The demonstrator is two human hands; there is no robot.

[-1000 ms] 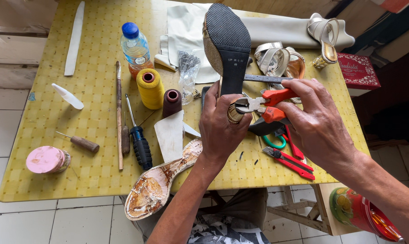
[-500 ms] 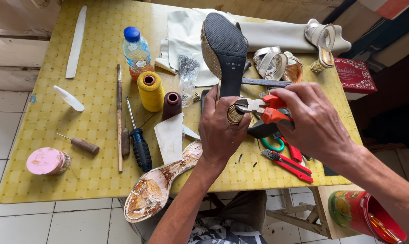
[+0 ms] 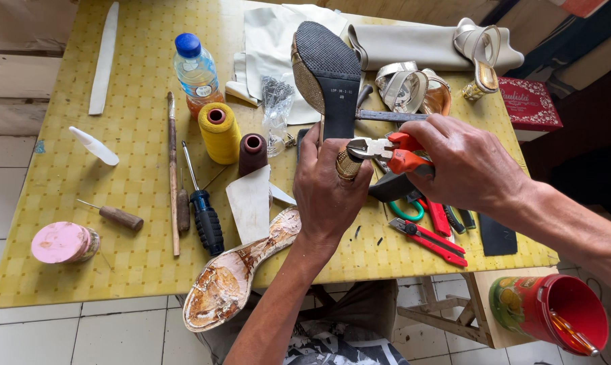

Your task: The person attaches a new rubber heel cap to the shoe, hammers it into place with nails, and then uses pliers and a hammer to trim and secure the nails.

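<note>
Left hand (image 3: 329, 189) rises from table's near edge, wrist bent, fingers wrapped tight around gold heel (image 3: 348, 164) of upturned shoe (image 3: 325, 71); shoe's black sole faces up, toe pointing away over yellow table (image 3: 136, 128). Right hand (image 3: 464, 165) comes in right of shoe, knuckles up, fist squeezed on orange pliers (image 3: 390, 150); pliers' nose bites heel tip. Yellow spool (image 3: 219, 132) and screwdriver (image 3: 202, 206) left of shoe.

Worktable (image 3: 62, 270) w/ yellow checked cover fills most of the view. White tiled floor (image 3: 69, 334) below & at left. Even daylight; wooden stool (image 3: 447, 314) under the table's right edge.
</note>
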